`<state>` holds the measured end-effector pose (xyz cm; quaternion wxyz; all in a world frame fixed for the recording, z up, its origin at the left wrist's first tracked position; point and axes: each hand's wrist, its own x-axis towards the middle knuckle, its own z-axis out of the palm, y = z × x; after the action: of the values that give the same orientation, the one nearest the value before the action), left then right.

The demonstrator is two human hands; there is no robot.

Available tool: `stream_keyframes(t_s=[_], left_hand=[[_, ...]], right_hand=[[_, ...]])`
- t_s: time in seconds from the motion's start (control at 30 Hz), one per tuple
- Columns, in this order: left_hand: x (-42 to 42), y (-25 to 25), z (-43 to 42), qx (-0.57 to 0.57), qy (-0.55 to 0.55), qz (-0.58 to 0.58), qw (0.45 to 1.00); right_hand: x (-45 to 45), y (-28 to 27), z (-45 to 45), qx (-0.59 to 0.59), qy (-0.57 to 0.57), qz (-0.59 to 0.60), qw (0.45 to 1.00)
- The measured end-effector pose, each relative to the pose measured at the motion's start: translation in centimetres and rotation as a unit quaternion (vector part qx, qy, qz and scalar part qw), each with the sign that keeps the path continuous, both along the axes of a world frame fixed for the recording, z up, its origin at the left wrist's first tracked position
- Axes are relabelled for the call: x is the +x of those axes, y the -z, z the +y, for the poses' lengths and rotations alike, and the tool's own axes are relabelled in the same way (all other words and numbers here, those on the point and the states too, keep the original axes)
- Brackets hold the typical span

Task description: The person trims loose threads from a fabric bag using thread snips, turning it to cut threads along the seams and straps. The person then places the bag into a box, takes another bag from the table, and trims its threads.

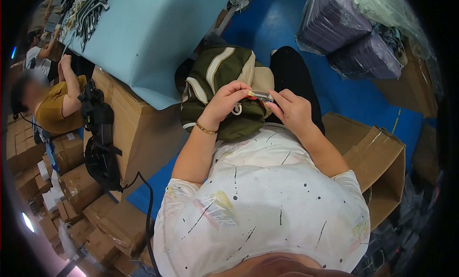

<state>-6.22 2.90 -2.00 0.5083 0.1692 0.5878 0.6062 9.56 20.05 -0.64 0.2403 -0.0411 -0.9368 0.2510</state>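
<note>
A dark green bag point(224, 71) with cream and white stripes lies on my lap. Over its right side, both hands pinch a small silvery strip point(262, 95) with a bit of red near its left end; its exact kind is too small to make out. My left hand point(225, 104) closes thumb and fingers on the left end. My right hand point(292, 109) grips the right end between thumb and fingertips. A small whitish ring point(237, 109) hangs just under the left fingers, against the green cloth.
A pale blue covered table point(158, 42) bears a pile of metal parts point(88, 14) at the far left. An open cardboard box point(368, 152) stands at my right, with wrapped purple stacks point(334, 23) beyond. At left are a black bag point(100, 133), stacked cartons point(114, 224) and a co-worker point(57, 109).
</note>
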Motion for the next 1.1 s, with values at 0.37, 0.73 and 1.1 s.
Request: stream_keyframes(t_s=[0.37,0.73,1.1], left_hand=[[0.0,0.1,0.1,-0.001,0.001,0.02,1.0],[-0.1,0.2,0.0,0.007,-0.03,0.012,0.999],[6.0,-6.4,-1.7,-0.209,0.035,0.541,0.814]], right_hand=[[0.1,-0.2,0.0,0.01,0.006,-0.007,1.0],[-0.7,2.8,0.3,-0.549,0.072,-0.076,0.829],[-3.0,2.2,-0.7,-0.71,0.007,-0.181,0.681]])
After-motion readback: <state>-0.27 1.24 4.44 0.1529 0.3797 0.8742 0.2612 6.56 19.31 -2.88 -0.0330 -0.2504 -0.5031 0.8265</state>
